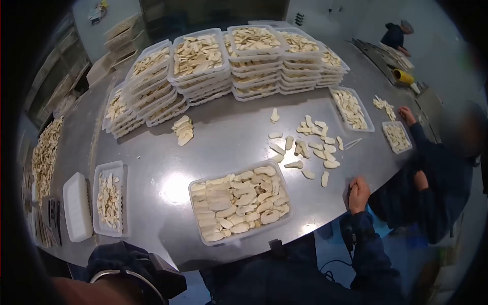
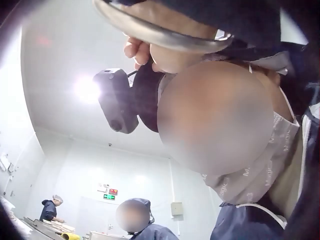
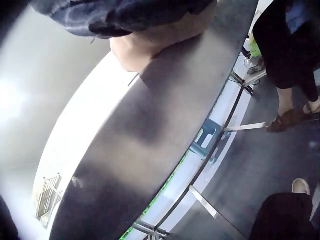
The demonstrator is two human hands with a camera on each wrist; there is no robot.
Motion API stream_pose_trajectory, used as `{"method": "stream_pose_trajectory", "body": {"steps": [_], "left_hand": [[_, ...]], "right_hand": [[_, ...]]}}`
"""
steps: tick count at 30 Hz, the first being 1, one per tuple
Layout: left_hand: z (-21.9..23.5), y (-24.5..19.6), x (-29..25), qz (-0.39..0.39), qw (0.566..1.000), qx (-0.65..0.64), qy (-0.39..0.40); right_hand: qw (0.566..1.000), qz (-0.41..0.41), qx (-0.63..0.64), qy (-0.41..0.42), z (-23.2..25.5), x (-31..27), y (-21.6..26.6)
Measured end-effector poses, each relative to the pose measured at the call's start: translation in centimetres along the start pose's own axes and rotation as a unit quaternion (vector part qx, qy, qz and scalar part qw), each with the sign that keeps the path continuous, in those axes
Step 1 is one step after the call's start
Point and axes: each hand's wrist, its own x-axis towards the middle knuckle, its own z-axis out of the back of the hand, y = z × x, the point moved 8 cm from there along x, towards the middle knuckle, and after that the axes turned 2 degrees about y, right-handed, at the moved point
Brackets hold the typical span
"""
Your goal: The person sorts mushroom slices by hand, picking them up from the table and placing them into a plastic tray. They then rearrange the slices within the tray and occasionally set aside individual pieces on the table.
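A dark rectangular panel (image 1: 213,14) is past the grey metal surface (image 1: 234,127); the smooth white wall (image 2: 145,165) bears a small green sign (image 2: 109,197). By the surface's edge stands a blue plastic stool (image 3: 215,129) over grey floor (image 3: 240,167). Bright white light (image 2: 86,91) glares.

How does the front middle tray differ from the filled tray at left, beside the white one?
The front tray looks larger than the left tray. The front tray holds big slices in rough rows; the left tray holds a jumble of small pieces. Both rest on the metal table.
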Motion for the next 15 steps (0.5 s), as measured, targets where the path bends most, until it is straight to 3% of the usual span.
{"method": "stream_pose_trajectory", "body": {"steps": [6,8,10,12,15], "left_hand": [[0.0,-0.4,0.5,-0.004,1.000,-0.015,-0.011],[0.6,0.0,1.0,0.013,1.000,-0.027,-0.010],[1.2,0.4,1.0,0.025,0.999,-0.036,-0.018],[1.5,1.7,-1.0,0.068,0.996,-0.061,-0.005],[0.2,4.2,-8.3,0.196,0.975,-0.077,0.077]], "right_hand": [[0.999,0.039,-0.019,-0.022,-0.3,-0.6,-1.2],[0.997,0.002,-0.073,-0.009,-0.4,-1.0,-1.6],[1.000,-0.008,0.010,0.007,-0.1,-0.5,-0.3],[1.000,-0.002,0.001,-0.009,-0.1,-0.1,-0.3],[1.000,0.004,0.000,-0.018,0.2,-0.3,-0.1]]}}
